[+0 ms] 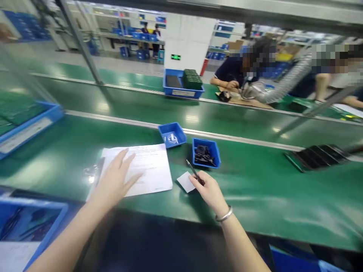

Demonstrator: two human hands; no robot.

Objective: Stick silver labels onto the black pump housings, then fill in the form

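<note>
Over the left part of some printed paper sheets (153,170) is my left hand (117,175), its fingers spread; whether it touches the paper I cannot tell. A clear plastic edge shows at the sheets' left side. My right hand (208,189), with a metal bangle on the wrist, is closed around a black pen (192,168) whose end points up and away. At its fingertips is a small white slip of paper (185,182); whether the fingers grip the slip too is unclear. Just beyond lies a blue bin (218,158) holding black parts.
Another small blue bin (181,140) with a few clear pieces sits behind the sheets. Black panels (320,156) stand in a row at right. Blue crates (52,115) flank the left. Across the bench, a co-worker (231,75) bends over work beside a flexible duct (292,77).
</note>
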